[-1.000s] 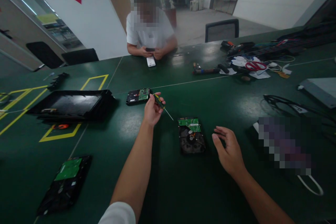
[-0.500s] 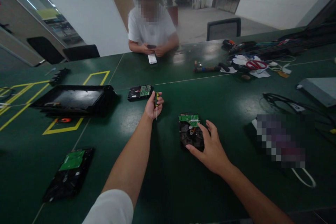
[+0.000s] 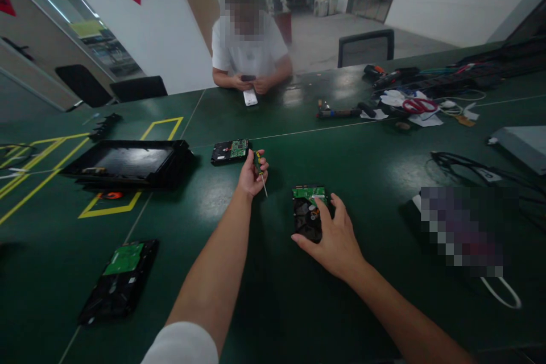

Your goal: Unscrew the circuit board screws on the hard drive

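Observation:
My left hand (image 3: 254,175) is closed around a small screwdriver (image 3: 258,164) with a yellow-and-black handle; its thin shaft points down toward me. My right hand (image 3: 335,233) is spread over a hard drive (image 3: 306,219) that lies with its green circuit board facing up. The thumb is by the drive's near left corner and the fingers are over its right side; whether they touch it is unclear. Just beyond my left hand lies another hard drive (image 3: 230,151). A third hard drive (image 3: 119,281), also board up, rests at the near left.
A stack of black panels (image 3: 128,162) stands on the left of the green table (image 3: 264,318). Black cables (image 3: 464,165) and a pixelated object (image 3: 463,230) lie at right. Tools, gloves and red-handled scissors (image 3: 420,105) are at the far right. Opposite sits a person (image 3: 251,51) holding a phone.
My right hand has shifted slightly left, further over the hard drive. In my left hand the screwdriver has tilted, its tip swinging to the right. The view has shifted a little.

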A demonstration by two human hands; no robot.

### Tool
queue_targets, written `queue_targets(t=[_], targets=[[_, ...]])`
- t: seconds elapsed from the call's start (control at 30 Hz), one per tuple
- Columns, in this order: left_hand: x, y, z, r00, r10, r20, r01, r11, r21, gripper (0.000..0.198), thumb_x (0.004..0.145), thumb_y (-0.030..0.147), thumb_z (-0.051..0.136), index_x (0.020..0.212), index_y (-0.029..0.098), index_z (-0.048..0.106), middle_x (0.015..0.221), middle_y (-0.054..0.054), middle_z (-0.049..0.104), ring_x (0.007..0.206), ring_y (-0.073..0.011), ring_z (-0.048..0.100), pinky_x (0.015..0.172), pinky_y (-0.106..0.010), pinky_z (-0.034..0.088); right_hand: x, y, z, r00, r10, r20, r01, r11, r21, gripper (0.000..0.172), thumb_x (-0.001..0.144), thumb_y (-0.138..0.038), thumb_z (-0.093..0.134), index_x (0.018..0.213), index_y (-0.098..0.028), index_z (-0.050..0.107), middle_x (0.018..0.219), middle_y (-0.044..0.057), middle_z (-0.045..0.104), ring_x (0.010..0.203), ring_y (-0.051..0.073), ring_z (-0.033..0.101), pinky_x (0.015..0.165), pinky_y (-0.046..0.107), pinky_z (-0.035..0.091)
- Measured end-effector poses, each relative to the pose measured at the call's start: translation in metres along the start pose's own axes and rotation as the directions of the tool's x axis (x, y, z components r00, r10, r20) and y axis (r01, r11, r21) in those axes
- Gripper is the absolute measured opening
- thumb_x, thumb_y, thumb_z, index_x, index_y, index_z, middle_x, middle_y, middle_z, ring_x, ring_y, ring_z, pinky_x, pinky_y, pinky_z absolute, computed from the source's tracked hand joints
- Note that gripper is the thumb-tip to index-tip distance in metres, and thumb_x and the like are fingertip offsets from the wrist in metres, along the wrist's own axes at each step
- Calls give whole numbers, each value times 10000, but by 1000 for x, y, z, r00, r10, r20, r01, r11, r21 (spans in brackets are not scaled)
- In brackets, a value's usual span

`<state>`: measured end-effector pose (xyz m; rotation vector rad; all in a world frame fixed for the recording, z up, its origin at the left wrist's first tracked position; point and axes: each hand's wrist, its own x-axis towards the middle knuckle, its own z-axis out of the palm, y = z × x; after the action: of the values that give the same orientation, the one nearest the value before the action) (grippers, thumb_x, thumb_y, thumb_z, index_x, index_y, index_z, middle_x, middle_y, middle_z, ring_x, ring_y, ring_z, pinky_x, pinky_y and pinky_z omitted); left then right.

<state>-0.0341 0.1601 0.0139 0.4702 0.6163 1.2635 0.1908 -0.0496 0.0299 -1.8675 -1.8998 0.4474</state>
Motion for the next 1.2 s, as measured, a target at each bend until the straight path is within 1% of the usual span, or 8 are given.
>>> queue_targets(t=[0.07,0.13,0.23,0.33,0.43,0.5,0.73,1.2], targets=[[-4,-3,6,999,22,-25,-20,997,70,381,916,522,661,1059,170,628,712,29,540,523,-37,508,323,-101,237,-2,0,4,999,-28,-38,28,1000,-2,1043,733,-807,647,1550,-221,370,1626,222,183,1455,522,288,1104,695,359],[-10,-6,13,998,60,5,-60,983,176,406,868,485,735,1074,149,641,768,-1,595,571,-50,570,329,-103,241,-5,2,7,997,-48,-57,48,999,-3,1093,691,-811,683,1563,-243,350,1636,210,170,1459,530,273,1094,711,361],[-22,-10,25,988,135,80,-154,924,350,423,843,474,763,1111,169,643,824,-22,652,609,-83,632,348,-119,289,-7,7,9,997,-61,-43,61,998,-8,1113,685,-804,693,1574,-243,326,1654,205,133,1466,523,264,1095,697,369],[-35,-16,37,975,182,127,-219,876,429,434,850,502,744,1143,203,629,882,-37,695,668,-123,684,382,-143,360,-7,10,11,996,-79,-42,78,997,-28,1112,697,-782,697,1579,-227,311,1654,213,133,1470,512,265,1121,683,343],[-43,-22,47,960,213,180,-273,855,441,436,867,508,721,1173,215,619,955,-64,713,760,-164,717,417,-167,418,-6,10,13,993,-104,-53,101,993,-58,1100,711,-776,688,1571,-197,321,1640,231,163,1471,498,268,1140,666,322],[-46,-22,53,948,248,199,-313,843,437,425,882,499,707,1194,224,621,988,-73,711,771,-163,710,416,-170,413,-5,10,14,991,-115,-67,110,991,-71,1084,718,-766,690,1560,-181,337,1629,237,186,1471,486,274,1148,647,320],[-52,-16,68,914,326,243,-401,822,404,368,906,464,689,1201,248,644,909,-49,681,742,-145,668,417,-175,406,-3,12,17,989,-129,-78,121,989,-90,1038,735,-744,689,1543,-173,375,1611,239,231,1445,478,314,1139,641,330],[-54,-22,69,904,315,289,-422,771,478,362,913,443,681,1211,239,652,906,-54,685,717,-142,656,407,-183,413,-3,12,17,988,-134,-73,127,987,-95,996,761,-763,651,1534,-185,403,1608,231,249,1429,484,336,1132,653,327]])
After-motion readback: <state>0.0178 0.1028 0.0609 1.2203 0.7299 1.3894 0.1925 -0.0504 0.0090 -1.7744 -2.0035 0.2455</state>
